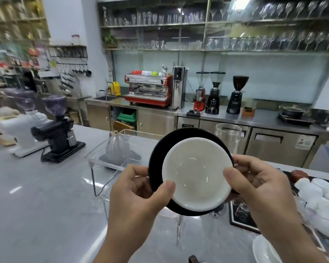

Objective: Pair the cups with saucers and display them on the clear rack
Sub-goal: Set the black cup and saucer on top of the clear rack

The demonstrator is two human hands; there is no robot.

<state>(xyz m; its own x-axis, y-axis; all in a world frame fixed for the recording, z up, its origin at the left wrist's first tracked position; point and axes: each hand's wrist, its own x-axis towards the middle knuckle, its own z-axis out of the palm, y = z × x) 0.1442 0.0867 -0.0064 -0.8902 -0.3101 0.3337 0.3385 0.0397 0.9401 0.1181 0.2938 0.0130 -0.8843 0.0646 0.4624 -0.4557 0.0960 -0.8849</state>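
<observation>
A white cup [197, 173] sits on a black saucer [186, 138], and I hold the pair up in front of me. My left hand [139, 194] grips the left edge, thumb on the cup's rim. My right hand [254, 185] grips the right edge, thumb on the rim as well. The clear rack [103, 154] stands on the grey counter just behind and below the pair; its right part is hidden by the saucer and my hands.
Several white cups [321, 198] lie stacked at the right, beside a dark tray [239, 217]. A white plate [264, 251] shows at the bottom right. Two grinders [59, 133] stand at the left. A tall clear glass [229, 137] stands behind the saucer.
</observation>
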